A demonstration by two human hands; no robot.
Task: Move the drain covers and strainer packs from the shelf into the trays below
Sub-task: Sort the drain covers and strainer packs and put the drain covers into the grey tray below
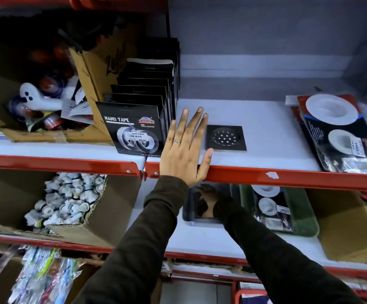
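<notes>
A black square drain cover [226,138] with round holes lies flat on the white upper shelf [266,154]. My left hand [184,150] is just left of it, flat and open with fingers spread, its thumb near the cover's front left corner. Strainer packs [340,137] lie stacked at the shelf's right end. On the shelf below, my right hand [208,200] reaches into a grey tray [187,213], over something dark that I cannot make out. Beside it a green tray [305,213] holds a strainer pack [270,207].
Black nano tape packs [134,128] stand in a row left of my left hand, next to an open cardboard box [46,134] of mixed items. The red shelf rail [287,177] runs between the levels. Cardboard boxes [86,224] [349,229] flank the trays.
</notes>
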